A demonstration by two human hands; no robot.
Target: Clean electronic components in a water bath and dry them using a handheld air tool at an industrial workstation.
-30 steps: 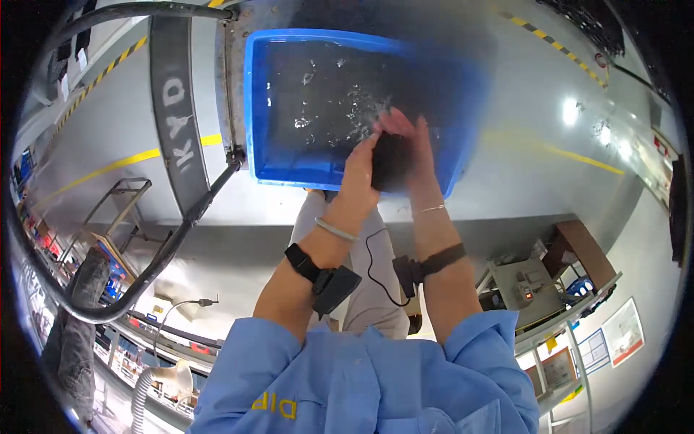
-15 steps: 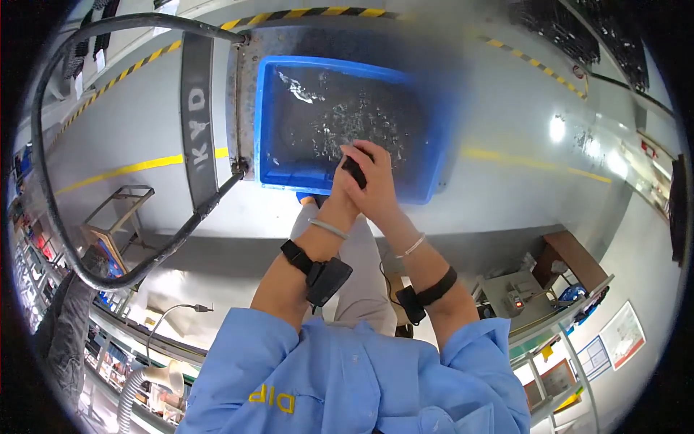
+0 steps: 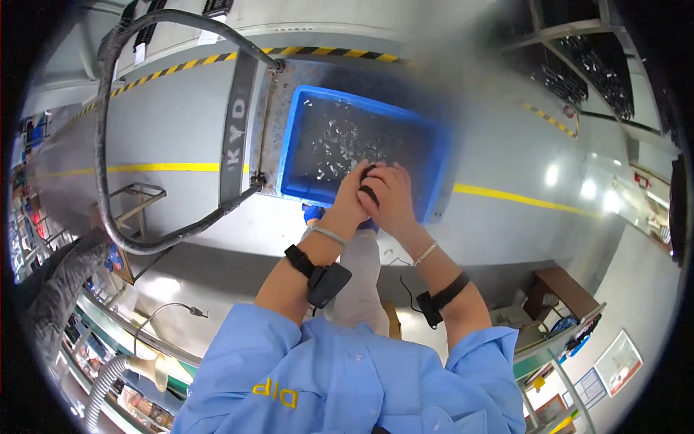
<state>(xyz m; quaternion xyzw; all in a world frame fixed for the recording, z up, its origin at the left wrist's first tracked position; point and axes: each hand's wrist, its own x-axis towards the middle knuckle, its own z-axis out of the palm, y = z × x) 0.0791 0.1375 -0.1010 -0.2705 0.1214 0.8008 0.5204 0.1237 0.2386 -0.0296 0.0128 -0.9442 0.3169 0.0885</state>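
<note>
Left hand: your left hand (image 3: 350, 197) cups the near left side of a small, dark, rounded lump (image 3: 370, 194), its fingers pressed against it.
Right hand: your right hand (image 3: 392, 199) closes over the same lump from the right, fingers bent; the two hands meet around it.
Dark lump: clasped between your palms, mostly hidden, above the near side of the bin.
Bin: a blue rectangular plastic bin (image 3: 290, 148), its dark inside flecked with shiny bits.
Under the bin: a worn grey metal platform (image 3: 276, 119).
</note>
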